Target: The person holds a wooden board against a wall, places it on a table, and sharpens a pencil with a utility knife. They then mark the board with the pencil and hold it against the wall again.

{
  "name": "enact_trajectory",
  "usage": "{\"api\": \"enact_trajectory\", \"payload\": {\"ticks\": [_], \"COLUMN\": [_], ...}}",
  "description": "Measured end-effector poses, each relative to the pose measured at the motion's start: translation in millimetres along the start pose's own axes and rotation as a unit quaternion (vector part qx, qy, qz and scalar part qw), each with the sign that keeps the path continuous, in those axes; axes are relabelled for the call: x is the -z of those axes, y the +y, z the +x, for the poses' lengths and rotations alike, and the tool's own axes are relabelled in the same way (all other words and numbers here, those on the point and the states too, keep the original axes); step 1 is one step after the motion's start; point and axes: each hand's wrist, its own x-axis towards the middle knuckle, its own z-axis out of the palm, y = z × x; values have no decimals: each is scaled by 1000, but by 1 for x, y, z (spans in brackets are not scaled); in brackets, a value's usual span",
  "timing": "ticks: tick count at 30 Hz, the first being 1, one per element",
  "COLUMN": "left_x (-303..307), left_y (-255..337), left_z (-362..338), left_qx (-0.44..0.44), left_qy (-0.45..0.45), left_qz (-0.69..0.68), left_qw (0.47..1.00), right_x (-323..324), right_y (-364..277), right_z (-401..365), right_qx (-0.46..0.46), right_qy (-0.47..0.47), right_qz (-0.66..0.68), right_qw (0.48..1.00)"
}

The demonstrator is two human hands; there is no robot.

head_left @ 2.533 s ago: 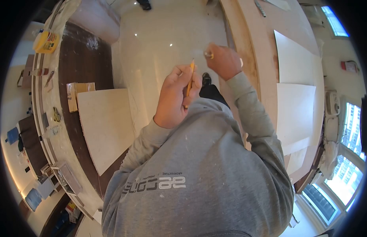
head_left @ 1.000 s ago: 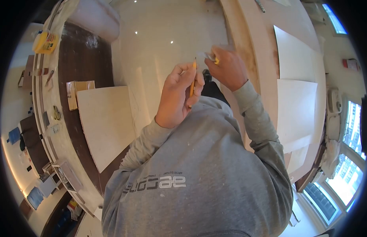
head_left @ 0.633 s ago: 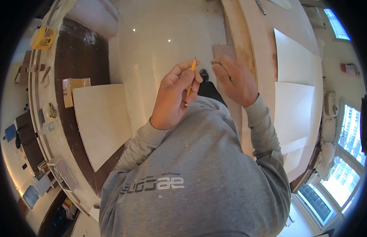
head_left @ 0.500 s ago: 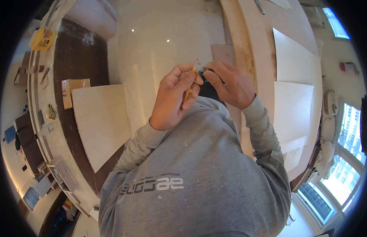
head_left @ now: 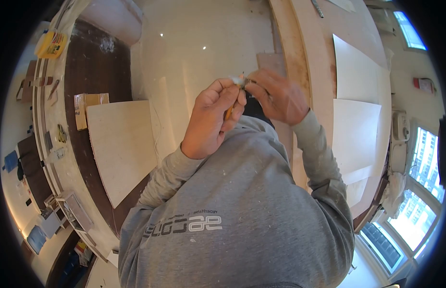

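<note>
Held in front of my chest, my left hand (head_left: 211, 117) is closed around a yellow pencil (head_left: 229, 113), whose tip points away from me. My right hand (head_left: 280, 98) meets it near the pencil's tip, its thumb and fingers pinched on a small object (head_left: 247, 82) that is too blurred to identify. Something pale shows beside the tip, between the two hands. Motion smears my right hand slightly.
White panels (head_left: 355, 134) lie on the wooden surface at right. Another pale panel (head_left: 122, 149) is at left, by a cardboard box (head_left: 91, 99) on a dark brown surface. A yellow tub (head_left: 52, 44) stands upper left. Windows are at far right.
My right hand has shifted slightly up and left around the pencil's tip, and its fingers have turned. My left hand keeps its hold nearly in place.
</note>
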Motion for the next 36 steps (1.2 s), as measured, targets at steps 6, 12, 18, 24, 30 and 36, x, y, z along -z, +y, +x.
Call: {"api": "enact_trajectory", "payload": {"ticks": [6,12,18,24,30,36], "left_x": [-4,-4,-10,-12,-15,-14], "left_y": [0,-5,-5,-5,-2,-6], "left_z": [1,3,4,3,-4,3], "left_qx": [5,-14,-13,-8,-3,-9], "left_qy": [53,17,23,33,29,48], "left_qz": [13,-20,-39,-23,-4,-12], "left_qw": [998,1000,999,999,1000,999], "right_x": [15,9,9,12,11,14], "right_y": [4,-14,-14,-16,37,-13], "right_z": [2,3,2,2,-1,2], "right_qx": [-101,-63,-55,-71,-135,-51], "right_qy": [36,-5,-6,-31,60,8], "right_qz": [32,42,44,39,14,45], "right_qw": [994,997,998,996,989,998]}}
